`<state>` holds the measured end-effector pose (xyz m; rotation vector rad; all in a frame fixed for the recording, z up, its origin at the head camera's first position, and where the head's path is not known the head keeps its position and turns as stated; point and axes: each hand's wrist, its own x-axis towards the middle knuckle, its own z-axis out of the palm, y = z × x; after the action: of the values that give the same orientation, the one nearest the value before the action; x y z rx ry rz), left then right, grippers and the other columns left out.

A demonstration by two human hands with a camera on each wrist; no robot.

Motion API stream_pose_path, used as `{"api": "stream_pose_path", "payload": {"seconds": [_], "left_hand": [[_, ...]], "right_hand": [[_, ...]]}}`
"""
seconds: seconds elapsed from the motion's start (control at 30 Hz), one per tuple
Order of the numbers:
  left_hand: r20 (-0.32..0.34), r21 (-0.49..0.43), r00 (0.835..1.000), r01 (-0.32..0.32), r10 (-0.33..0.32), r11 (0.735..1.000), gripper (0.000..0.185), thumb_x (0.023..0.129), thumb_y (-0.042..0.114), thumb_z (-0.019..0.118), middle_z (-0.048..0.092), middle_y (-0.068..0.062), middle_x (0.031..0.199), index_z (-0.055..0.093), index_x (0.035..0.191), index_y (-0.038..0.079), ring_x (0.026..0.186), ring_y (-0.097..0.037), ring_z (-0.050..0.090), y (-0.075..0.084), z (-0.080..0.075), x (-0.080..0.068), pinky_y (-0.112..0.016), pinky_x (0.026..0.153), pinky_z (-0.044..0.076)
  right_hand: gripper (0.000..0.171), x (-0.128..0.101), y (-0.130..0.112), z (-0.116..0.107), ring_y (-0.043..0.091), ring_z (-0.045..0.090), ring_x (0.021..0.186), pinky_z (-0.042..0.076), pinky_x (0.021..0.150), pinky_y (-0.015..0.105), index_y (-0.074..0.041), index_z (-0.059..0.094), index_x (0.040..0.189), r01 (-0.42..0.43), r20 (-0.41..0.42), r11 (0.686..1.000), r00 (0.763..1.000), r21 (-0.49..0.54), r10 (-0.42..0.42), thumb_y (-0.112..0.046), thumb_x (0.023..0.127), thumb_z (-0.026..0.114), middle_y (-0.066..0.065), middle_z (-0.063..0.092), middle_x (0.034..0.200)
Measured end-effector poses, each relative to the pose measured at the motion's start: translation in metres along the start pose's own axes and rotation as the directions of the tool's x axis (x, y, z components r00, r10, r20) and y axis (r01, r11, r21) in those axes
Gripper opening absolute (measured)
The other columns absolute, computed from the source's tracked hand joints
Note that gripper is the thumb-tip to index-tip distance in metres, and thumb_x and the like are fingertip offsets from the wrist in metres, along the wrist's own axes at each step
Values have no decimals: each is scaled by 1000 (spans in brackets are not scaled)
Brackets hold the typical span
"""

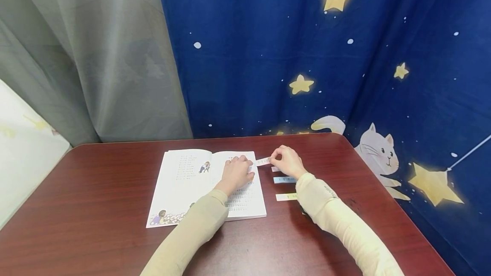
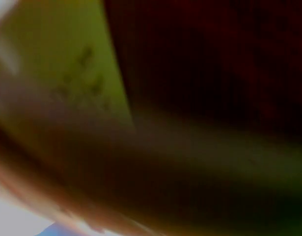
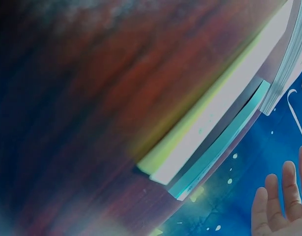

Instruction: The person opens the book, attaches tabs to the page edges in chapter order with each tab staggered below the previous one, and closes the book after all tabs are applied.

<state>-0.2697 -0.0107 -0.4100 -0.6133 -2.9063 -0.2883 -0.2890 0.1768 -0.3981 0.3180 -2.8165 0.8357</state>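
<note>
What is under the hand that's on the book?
The left hand rests on the open book's right page. Printed lines show below the hand; whatever is printed right under it is covered. Under the book is the table.

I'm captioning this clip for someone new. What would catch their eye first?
The starry blue curtain with its white cat fills the backdrop. On the dark red table lies an open book; the left hand rests on it, and the right hand pinches a paper strip beside it.
</note>
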Motion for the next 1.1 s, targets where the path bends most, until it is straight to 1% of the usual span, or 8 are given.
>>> {"api": "stream_pose_path", "payload": {"seconds": [0.17,0.37,0.57,0.7,0.83,0.97,1.1], "left_hand": [[3,14,1000,-3,3,1000,36,78,32,61,56,-2,106,62,109,13,96,-22,50,0,1,0,-41,79,38],[3,24,1000,-11,11,1000,36,78,32,61,55,-3,105,62,109,13,95,-22,50,0,1,0,-41,78,38],[3,21,1000,-17,17,1000,35,78,30,62,56,-3,104,63,108,12,93,-22,50,1,1,-1,-42,78,38],[10,21,999,-31,30,999,37,78,31,62,56,-3,107,61,110,11,95,-22,50,2,2,-1,-43,79,38],[51,36,997,-65,63,997,45,80,32,60,52,-1,118,55,119,12,104,-22,47,3,5,1,-48,86,34],[103,51,990,-97,92,994,50,81,33,57,46,0,127,48,127,13,115,-23,40,5,8,1,-54,91,25],[139,62,987,-95,85,994,51,82,33,55,45,0,129,47,128,13,120,-23,36,6,9,1,-55,94,20]], "right_hand": [[9,0,0,2,18,51,83,43,67,41,-19,62,68,4,2,1000,1000,-5,-4,-25,74,65,-2,56,85],[9,-1,2,4,17,51,79,43,63,38,-19,62,67,18,-5,1000,1000,-12,-18,-25,73,66,-5,54,80],[10,-1,4,5,15,51,77,43,62,37,-20,61,66,17,-9,1000,1000,-22,-17,-26,73,66,-6,53,79],[10,-1,5,6,16,51,76,42,63,37,-20,61,66,12,-3,1000,1000,-22,-12,-25,73,66,-6,53,79],[10,-1,6,7,16,51,76,42,63,38,-20,61,66,13,-3,1000,1000,-17,-13,-25,73,66,-5,53,81],[10,-1,5,7,17,52,77,43,63,39,-20,61,66,15,-4,1000,1000,-10,-15,-25,73,66,-3,55,83],[10,-2,5,7,17,52,79,43,65,41,-20,61,66,7,-3,1000,1000,-4,-7,-24,73,66,-1,57,87]]}}
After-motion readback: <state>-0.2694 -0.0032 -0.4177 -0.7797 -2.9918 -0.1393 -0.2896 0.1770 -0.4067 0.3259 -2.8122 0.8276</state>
